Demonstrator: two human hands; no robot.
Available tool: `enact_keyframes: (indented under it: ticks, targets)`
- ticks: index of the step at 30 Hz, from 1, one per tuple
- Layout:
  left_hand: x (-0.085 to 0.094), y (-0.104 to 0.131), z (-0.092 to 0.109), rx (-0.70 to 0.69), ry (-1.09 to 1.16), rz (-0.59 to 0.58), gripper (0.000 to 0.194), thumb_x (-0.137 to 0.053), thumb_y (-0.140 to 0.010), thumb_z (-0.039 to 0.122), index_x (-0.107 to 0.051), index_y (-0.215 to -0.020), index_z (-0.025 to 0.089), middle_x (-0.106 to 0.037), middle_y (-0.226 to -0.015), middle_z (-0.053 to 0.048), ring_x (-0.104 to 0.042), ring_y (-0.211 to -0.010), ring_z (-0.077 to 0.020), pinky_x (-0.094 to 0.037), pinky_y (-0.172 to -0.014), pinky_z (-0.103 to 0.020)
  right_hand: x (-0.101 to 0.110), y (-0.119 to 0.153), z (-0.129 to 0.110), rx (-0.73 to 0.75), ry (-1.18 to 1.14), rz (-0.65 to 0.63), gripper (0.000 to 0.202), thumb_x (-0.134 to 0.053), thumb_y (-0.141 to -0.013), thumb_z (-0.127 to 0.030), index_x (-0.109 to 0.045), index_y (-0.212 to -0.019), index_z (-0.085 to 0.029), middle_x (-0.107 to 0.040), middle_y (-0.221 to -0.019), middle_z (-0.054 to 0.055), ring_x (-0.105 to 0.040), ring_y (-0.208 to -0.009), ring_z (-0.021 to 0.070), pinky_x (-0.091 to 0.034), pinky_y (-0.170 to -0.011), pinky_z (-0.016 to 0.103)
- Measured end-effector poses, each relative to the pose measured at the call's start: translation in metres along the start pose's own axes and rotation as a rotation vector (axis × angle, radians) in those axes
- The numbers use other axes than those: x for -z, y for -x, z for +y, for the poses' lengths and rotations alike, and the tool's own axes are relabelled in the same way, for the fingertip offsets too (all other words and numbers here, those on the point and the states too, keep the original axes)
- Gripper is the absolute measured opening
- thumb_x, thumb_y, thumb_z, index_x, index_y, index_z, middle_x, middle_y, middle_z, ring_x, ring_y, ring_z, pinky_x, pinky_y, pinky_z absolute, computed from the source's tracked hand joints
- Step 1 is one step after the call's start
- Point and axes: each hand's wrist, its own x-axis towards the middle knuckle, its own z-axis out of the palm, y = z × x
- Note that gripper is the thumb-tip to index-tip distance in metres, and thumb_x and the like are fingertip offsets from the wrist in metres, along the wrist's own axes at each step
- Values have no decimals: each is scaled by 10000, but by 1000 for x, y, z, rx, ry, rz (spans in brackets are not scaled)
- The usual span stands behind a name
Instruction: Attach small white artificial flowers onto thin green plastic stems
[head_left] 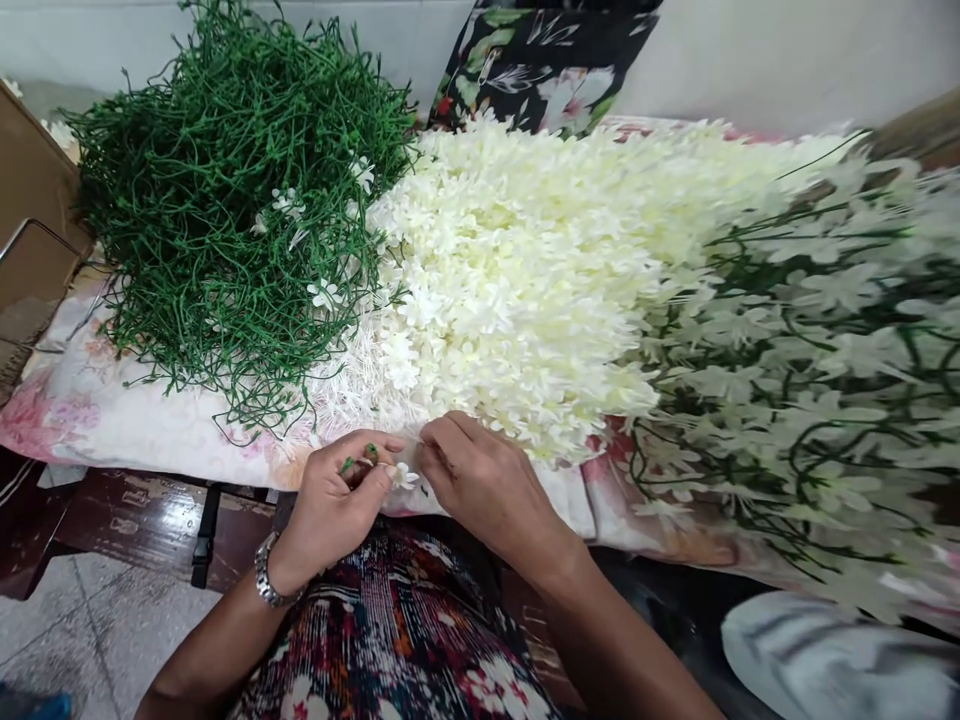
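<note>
L hand (337, 495) has thumb + index drawn together w/ a green stem (372, 453) held btwn the fingers; two green tips poke out, rest is hidden, so can't tell if it's one pc or two. R hand (480, 480) is bent inward, fingertips bunched; can't tell if it grips anything.

Key relation: white flower (405, 476) sits in the narrow gap btwn the hands, right at the L thumb tip, so L is nearer; R fingertips are just beside it, to the right & a bit higher. Bloom looks side-on-ish, approx. toward R hand. Stem's long axis can't be read, most of it being behind L fingers. Whether flower & stem are joined: can't tell either.

Beyond the hands, on the floral cloth (150, 420): tangled pile of green stems (247, 170) up & left, so nearer L; big heap of cream-white blossoms (525, 280) straight ahead & right, its near edge just past R knuckles; thin white filaments (352, 385) btwn the two, above L hand. Far right, white-flowered sprays (817, 350) w/ dark green stalks, blurred, on R arm's side. Cardboard box (34, 190) at far L edge.
</note>
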Motion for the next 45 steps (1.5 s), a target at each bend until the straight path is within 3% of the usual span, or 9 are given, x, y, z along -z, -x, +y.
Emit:
enact_keyframes:
  ticks: [4, 9, 12, 17, 20, 24, 30, 37, 45]
  targets:
    - [-3, -1, -3, -31, -93, -20, 72, -470, -758, 129, -534, -737, 154, -599, -812, -18, -542, -660, -81, -432, -591, -181, -1, 1, 2, 4, -93, -67, 128, -395, -789, -145, -522, -792, -162, -513, -714, 28, -471, -642, 124, -325, -586, 243]
    - [-8, -4, -3, -137, -357, -76, 215, -445, -739, 91, -580, -888, 167, -609, -1032, -59, -580, -890, -146, -466, -803, -289, -2, 4, 4, 16, -160, -111, 159, -374, -800, -138, -528, -836, -159, -517, -744, 43, -487, -694, 144, -359, -619, 260]
    - [-11, -5, -2, -166, -493, -80, 310, -455, -726, 85, -560, -1009, 154, -619, -1031, -82, -573, -946, -181, -461, -842, -340, -1, 9, 5, 15, -168, -102, 166, -371, -798, -134, -524, -856, -156, -515, -740, 44, -485, -681, 149, -374, -612, 270]
    - [-12, -4, -1, -142, -513, -68, 308, -467, -730, 103, -558, -1023, 137, -633, -993, -90, -587, -914, -184, -472, -819, -331, 1, 20, 12, 18, -272, -40, 224, -383, -790, -134, -511, -974, -143, -515, -768, 54, -498, -694, 150, -402, -619, 279]
    - [-10, -3, 0, -117, -433, -62, 263, -462, -744, 115, -570, -983, 143, -628, -977, -80, -579, -893, -165, -460, -805, -302, 2, 23, 19, -6, -478, 36, 193, -420, -777, -126, -533, -931, -153, -516, -762, 38, -499, -682, 118, -406, -612, 244]
    - [-8, -2, 1, -48, -179, 18, 103, -472, -761, 138, -568, -793, 150, -605, -842, -32, -536, -659, -85, -434, -593, -192, 8, 23, 22, -95, -762, 52, 85, -472, -754, -118, -527, -779, -179, -492, -687, -9, -465, -622, 77, -378, -558, 200]
    - [-12, -3, -2, 64, 177, 173, 46, -531, -747, 175, -539, -717, 141, -503, -642, 26, -375, -465, -22, -302, -418, -132, 15, 24, 1, -149, -1090, 127, 80, -493, -750, -118, -499, -765, -197, -497, -683, -26, -472, -609, 64, -386, -522, 175]
    - [-21, 2, -3, 108, 357, 187, 87, -566, -738, 215, -567, -759, 131, -488, -614, 30, -416, -485, -22, -345, -437, -119, -5, 17, -13, 33, -862, 403, 188, -536, -700, -59, -547, -839, -186, -551, -788, 13, -535, -752, 112, -438, -659, 256]
    - [-23, 3, -6, 97, 416, 137, 93, -581, -725, 230, -586, -762, 145, -508, -605, 28, -338, -428, -14, -307, -400, -135, -11, 17, -13, 14, -781, 474, 202, -557, -691, -68, -575, -843, -200, -551, -794, 18, -539, -735, 120, -456, -635, 272]
